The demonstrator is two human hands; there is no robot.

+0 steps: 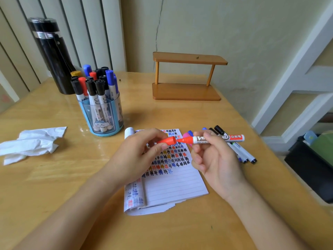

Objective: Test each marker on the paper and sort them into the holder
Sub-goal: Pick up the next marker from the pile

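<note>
My right hand (214,159) grips a red whiteboard marker (232,138) by its white barrel, held level above the paper with its red tip pointing left. My left hand (138,156) pinches the marker's red cap (168,141) just off the tip, a small gap between them. Below lies a lined notepad (173,183) covered in rows of coloured test marks. A blue pen holder (102,116) at the back left is packed with several capped markers. Several loose markers (243,154) lie to the right of the pad, partly hidden by my right hand.
A crumpled white tissue (32,143) lies at the left. A black bottle (52,56) stands behind the holder. A small wooden shelf (187,76) sits at the back by the wall. The table's right edge (281,159) drops off to a dark bin on the floor.
</note>
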